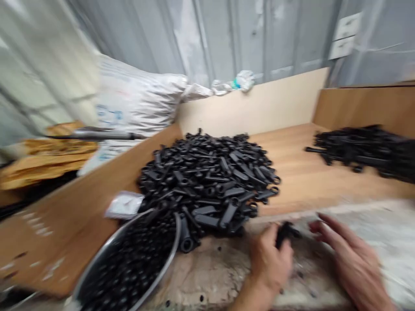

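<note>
The left hand [270,259] pinches a small black plastic part [285,233] over a worn, pale work surface [220,268], while the right hand [350,259] lies open just beside it, fingers spread. Behind them a heap of black plastic looped pieces [207,181] rests on a wooden tray [308,181], touching a round metal bowl [175,246] filled with small black parts. A second, blurred black pile [366,151] sits well apart at the right.

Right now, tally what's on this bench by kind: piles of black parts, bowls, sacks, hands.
Piles of black plastic parts: 2, the big pile and the far pile
Metal bowl of small black pieces: 1
White sack: 1
Hands: 2, left hand in a grip on one black part, right hand open beside it
Total: 6
</note>
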Tool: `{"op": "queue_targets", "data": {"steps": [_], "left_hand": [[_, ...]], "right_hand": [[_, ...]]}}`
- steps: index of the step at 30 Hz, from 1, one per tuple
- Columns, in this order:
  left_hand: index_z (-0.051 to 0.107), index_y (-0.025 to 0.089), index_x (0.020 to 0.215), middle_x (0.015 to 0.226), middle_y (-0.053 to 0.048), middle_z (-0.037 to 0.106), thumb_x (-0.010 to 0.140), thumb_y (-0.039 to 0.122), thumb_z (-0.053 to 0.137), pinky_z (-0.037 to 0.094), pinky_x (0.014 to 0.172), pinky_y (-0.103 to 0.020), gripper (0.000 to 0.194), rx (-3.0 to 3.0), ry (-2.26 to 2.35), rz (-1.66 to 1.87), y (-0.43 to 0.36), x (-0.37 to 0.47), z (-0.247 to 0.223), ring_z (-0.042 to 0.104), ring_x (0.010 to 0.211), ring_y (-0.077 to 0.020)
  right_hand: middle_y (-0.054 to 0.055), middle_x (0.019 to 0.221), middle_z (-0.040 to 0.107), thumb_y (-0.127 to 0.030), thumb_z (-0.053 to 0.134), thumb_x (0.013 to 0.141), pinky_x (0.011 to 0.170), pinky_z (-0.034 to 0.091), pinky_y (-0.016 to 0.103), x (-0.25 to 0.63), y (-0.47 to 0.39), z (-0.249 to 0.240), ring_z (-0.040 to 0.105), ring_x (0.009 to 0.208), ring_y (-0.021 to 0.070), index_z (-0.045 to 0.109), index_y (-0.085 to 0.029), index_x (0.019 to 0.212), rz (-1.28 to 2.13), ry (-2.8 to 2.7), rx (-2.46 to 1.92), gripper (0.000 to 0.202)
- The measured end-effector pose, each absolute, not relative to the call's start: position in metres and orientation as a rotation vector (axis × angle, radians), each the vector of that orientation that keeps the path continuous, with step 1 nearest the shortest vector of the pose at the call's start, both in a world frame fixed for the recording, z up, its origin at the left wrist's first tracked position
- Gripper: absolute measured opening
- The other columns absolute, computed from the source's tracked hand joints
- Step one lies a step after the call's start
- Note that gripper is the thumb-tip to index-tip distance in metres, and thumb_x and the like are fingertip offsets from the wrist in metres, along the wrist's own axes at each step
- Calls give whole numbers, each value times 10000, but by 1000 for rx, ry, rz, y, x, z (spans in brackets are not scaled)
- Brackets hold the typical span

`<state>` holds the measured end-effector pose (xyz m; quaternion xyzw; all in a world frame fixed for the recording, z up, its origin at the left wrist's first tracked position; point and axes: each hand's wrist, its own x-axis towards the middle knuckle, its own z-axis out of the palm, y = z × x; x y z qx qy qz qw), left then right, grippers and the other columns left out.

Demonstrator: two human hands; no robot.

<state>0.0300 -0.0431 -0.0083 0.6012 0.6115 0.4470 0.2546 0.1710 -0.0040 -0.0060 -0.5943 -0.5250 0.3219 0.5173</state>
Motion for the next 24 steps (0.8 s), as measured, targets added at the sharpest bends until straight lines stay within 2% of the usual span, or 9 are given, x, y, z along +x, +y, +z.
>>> {"op": "queue_targets", "data": {"steps": [2, 7, 11, 14, 17, 22, 24], "left_hand": [[582, 159, 930, 768, -28, 602, 789, 253, 397, 428, 636, -230, 250, 1559, 1588, 1267, -42, 27, -4, 549, 705, -145], [586, 107, 891, 742, -28, 575, 788, 276, 493, 441, 679, -268, 219, 1559, 1477, 1263, -40, 20, -2, 535, 695, -137], [601, 114, 891, 729, -28, 591, 783, 321, 489, 462, 709, -298, 259, 1598, 1480, 1241, -46, 19, -3, 561, 706, -155], [621, 160, 981, 907, -36, 627, 750, 366, 477, 467, 786, -300, 341, 1670, 1463, 1217, -51, 23, -6, 577, 871, -201], [607, 183, 1057, 1002, -42, 612, 746, 424, 464, 480, 790, -310, 419, 1729, 1445, 1184, -52, 25, -9, 564, 951, -237], [564, 144, 1118, 1070, -87, 575, 663, 533, 610, 442, 894, -374, 600, 1765, 1419, 1246, -64, 15, 29, 527, 996, -278], [518, 187, 1184, 1116, -80, 554, 721, 542, 584, 515, 733, -306, 588, 1640, 1236, 1389, -74, 12, 53, 558, 946, -254]], "right_hand": [[81, 769, 666, -551, 538, 637, 640, 497, 331, 175, -8, 2, 602, 656, 214, 607, -134, 988, 934, -1131, -1336, 550], [78, 811, 632, -488, 495, 748, 612, 458, 283, 170, -6, -2, 564, 709, 180, 564, -131, 1023, 1034, -1189, -1105, 456], [61, 910, 614, -424, 520, 745, 633, 448, 270, 169, -16, 0, 550, 752, 173, 553, -159, 1098, 1119, -1392, -991, 443], [21, 842, 618, -357, 554, 721, 680, 437, 258, 169, -27, 10, 541, 763, 169, 614, -180, 1018, 1142, -1599, -864, 351], [-7, 709, 600, -306, 551, 712, 631, 419, 229, 172, -31, 21, 520, 672, 143, 662, -169, 866, 1113, -1756, -797, 234], [-10, 634, 542, -336, 537, 708, 538, 397, 199, 202, -22, 35, 474, 570, 105, 644, -130, 830, 1066, -1765, -870, 262], [-6, 617, 526, -359, 538, 695, 502, 401, 200, 220, -13, 37, 472, 530, 101, 632, -122, 834, 1046, -1745, -942, 290]]}}
